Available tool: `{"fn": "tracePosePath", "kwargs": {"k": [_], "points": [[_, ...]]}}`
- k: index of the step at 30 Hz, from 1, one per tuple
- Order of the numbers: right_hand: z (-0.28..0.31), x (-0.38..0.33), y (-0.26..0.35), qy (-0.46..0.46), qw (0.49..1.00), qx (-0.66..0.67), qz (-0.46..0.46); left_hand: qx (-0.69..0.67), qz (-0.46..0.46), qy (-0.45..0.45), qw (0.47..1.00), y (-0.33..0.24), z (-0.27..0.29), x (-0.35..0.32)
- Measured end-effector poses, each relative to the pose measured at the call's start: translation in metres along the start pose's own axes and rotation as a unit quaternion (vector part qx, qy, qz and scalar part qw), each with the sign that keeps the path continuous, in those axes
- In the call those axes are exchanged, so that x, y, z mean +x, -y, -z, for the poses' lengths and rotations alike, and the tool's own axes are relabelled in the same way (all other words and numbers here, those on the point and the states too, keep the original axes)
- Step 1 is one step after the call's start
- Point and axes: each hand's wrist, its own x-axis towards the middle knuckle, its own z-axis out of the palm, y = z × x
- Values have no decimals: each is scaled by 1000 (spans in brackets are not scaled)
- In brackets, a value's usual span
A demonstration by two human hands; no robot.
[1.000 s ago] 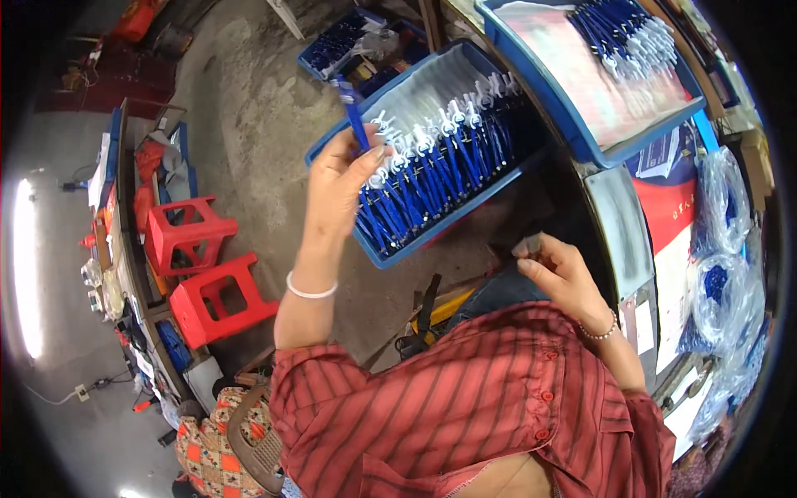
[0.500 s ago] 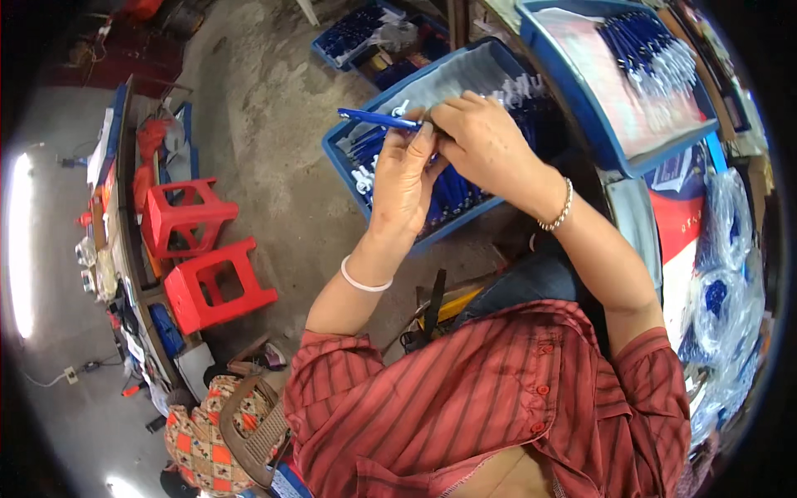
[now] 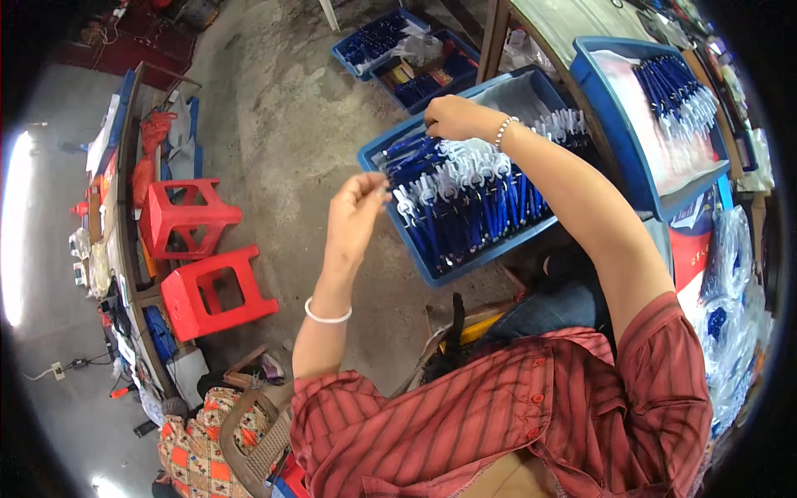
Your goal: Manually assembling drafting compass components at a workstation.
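Note:
A blue tray [image 3: 425,270] holds rows of slim blue pens [image 3: 490,207] with pale, hook-like ends. Over the tray's far left part, my right hand [image 3: 457,119] reaches down with curled fingers among the pens; its fingertips are partly hidden, so what they grip cannot be made out. Just outside the tray's left edge, my left hand [image 3: 357,212] is raised, thumb and fingers drawn together in a pinch. Anything between those fingertips is too small to name.
Another blue tray [image 3: 618,137] with pens on pale sheets stands at the right. Smaller blue bins [image 3: 365,76] sit on the floor beyond. Two red stools [image 3: 220,292] stand at the left. Plastic-wrapped bundles [image 3: 724,319] lie at the far right.
My hands were together over the tray with a blue pen; now they are apart. My left hand has moved left and toward me, and my right hand has lowered to the pens.

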Motion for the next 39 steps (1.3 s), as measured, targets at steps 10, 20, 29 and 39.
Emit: {"fn": "tracePosePath", "kwargs": {"k": [10, 20, 29, 39], "points": [[-33, 35, -17, 74, 996, 40, 7, 284, -212, 24, 935, 26, -10, 33], [29, -63, 0, -202, 972, 118, -3, 492, -244, 47, 835, 53, -34, 108], [-18, -312, 33, -124, 919, 359, -104, 471, -286, 22, 834, -24, -70, 82], [-195, -441, -6, -16, 950, 238, -202, 249, -408, 277, 833, -169, -258, 11]]}}
